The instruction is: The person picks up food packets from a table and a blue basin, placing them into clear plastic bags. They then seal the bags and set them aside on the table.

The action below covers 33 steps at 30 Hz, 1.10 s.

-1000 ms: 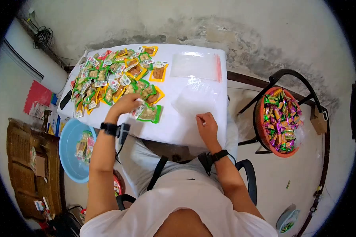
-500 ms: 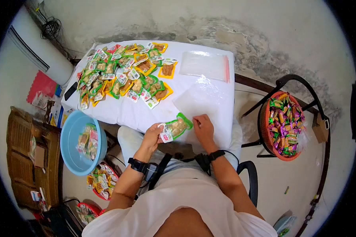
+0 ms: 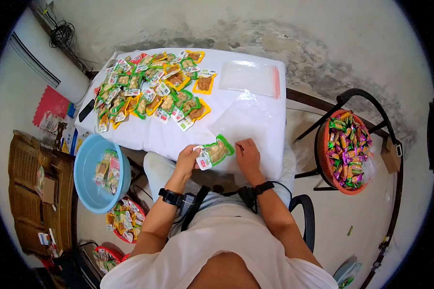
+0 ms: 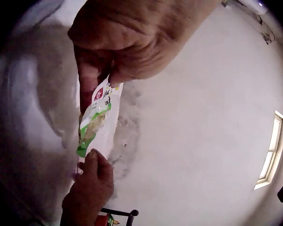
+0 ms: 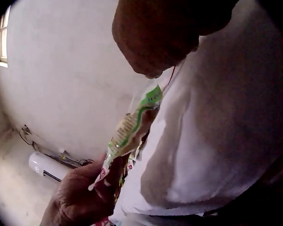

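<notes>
Over the table's near edge, my left hand pinches the white end of a green-edged snack packet. Pale food shows through its clear window. Close to the packet's green end is my right hand, fingers curled and pinching the edge of a clear plastic bag, which lies flat on the white cloth. The right wrist view shows a thin red strip and clear film by these fingers. From the left wrist camera, the packet hangs between both hands.
A pile of green and yellow snack packets covers the table's left. Clear bags with a red strip lie at the back right. A blue basin with packets stands at left; an orange basket of wrapped sweets sits on a chair at right.
My left hand has brought the green packet from beside the pile toward my right hand, at the table's near edge. In the last half second both hands have barely moved.
</notes>
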Motion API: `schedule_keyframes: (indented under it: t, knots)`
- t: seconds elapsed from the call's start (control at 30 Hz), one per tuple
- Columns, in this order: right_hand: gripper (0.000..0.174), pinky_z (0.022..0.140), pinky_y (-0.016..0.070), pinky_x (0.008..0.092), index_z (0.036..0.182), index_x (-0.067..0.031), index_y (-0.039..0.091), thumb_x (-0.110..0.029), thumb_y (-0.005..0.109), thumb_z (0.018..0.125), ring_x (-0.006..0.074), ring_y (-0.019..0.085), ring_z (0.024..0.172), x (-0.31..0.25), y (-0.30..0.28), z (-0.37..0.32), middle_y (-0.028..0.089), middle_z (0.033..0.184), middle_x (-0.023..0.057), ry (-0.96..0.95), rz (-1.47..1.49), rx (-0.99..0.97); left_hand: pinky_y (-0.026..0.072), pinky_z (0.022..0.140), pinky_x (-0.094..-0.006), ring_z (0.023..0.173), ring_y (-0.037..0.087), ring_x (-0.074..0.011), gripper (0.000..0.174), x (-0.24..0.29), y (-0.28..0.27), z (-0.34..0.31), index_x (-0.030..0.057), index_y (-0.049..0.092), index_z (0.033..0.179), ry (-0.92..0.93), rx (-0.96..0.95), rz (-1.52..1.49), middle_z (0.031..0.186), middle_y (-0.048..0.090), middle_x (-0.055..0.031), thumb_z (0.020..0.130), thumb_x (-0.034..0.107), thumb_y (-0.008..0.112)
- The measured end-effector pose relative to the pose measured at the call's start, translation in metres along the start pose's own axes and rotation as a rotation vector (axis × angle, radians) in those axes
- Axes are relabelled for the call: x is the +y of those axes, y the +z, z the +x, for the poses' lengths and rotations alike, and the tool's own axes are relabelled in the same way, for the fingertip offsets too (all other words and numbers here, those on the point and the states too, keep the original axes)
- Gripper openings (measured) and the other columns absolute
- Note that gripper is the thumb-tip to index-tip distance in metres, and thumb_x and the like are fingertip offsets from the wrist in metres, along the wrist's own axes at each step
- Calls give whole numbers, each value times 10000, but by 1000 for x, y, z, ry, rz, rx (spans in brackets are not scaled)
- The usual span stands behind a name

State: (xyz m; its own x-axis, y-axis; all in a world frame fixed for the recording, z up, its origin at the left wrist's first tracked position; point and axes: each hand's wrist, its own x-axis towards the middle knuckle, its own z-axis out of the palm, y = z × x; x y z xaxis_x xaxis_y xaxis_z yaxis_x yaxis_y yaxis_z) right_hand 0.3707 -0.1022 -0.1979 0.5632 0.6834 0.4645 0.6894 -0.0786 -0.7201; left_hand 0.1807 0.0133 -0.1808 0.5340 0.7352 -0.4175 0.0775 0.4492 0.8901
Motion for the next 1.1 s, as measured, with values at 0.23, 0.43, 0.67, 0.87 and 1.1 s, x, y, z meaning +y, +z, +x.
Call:
schedule_keyframes:
  t: [0.23, 0.43, 0.67, 0.87, 1.1]
  knots:
    - [60, 670, 486, 394, 835, -70, 630, -92, 643, 782, 293, 575, 805, -7, -5, 0, 571, 841, 97, -11, 14, -73, 555, 574, -272, 706, 643, -134, 177, -8, 7, 5, 22, 555, 1051, -8, 7, -122, 875, 631, -64, 939, 153, 518]
    - [85, 643, 487, 373, 865, -55, 637, -70, 645, 781, 289, 584, 771, -10, -5, 2, 576, 854, 113, -178, 5, -46, 542, 573, -253, 711, 639, -130, 149, -11, 41, 7, 7, 525, 1035, -15, 30, -282, 900, 636, -81, 953, 122, 479]
    - [104, 679, 495, 383, 879, -90, 655, -99, 652, 776, 309, 586, 811, -16, -8, 1, 586, 892, 118, -162, 11, -108, 541, 684, -280, 782, 632, -154, 152, -20, 62, 20, 10, 524, 1051, 18, -18, -266, 937, 626, -89, 936, 104, 491]
    - [108, 687, 493, 378, 897, -96, 645, -135, 639, 796, 304, 591, 824, -23, -14, 6, 594, 904, 103, -194, 26, -134, 528, 719, -296, 843, 620, -181, 205, -19, 84, 42, 15, 524, 1102, -44, -291, -132, 972, 615, -93, 908, 68, 487]
    - [104, 683, 486, 384, 903, -83, 626, -105, 623, 802, 292, 585, 813, -23, -16, 9, 590, 863, 91, -224, 34, -123, 507, 781, -285, 922, 603, -188, 216, -31, 100, 82, 16, 525, 1109, -117, -401, -425, 1035, 603, -104, 927, 130, 511]
